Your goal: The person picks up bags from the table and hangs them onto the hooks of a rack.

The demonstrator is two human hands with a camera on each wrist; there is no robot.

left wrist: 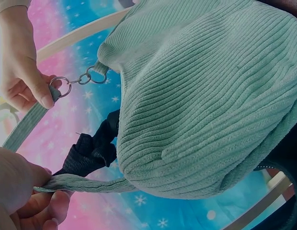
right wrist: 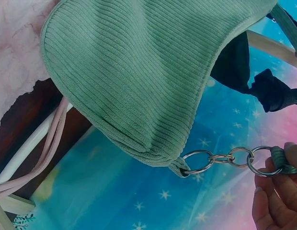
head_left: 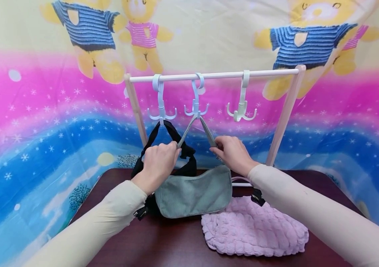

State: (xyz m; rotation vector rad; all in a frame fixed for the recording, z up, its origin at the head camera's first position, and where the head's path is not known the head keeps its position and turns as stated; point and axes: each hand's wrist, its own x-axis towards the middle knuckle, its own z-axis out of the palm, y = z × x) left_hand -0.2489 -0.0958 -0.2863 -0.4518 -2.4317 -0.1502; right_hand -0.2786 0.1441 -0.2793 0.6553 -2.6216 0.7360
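A green corduroy shoulder bag (head_left: 194, 193) hangs by its strap (head_left: 207, 130) from the middle hook hanger (head_left: 195, 100). My left hand (head_left: 162, 161) pinches the left side of the strap. On the other side my right hand (head_left: 232, 154) pinches the strap's end beside its metal rings (right wrist: 230, 158), which join it to the bag. Behind the green bag, a black bag (head_left: 187, 163) hangs by its straps from the left hook hanger (head_left: 161, 102); much of it is hidden.
The right hook hanger (head_left: 241, 104) hangs on the same rod (head_left: 219, 75) of the wooden rack. A pink quilted bag (head_left: 256, 231) lies on the dark table (head_left: 162, 244), its pink strap (right wrist: 48, 148) near the rack's white lower bar. A printed cloth (head_left: 25, 155) covers the wall.
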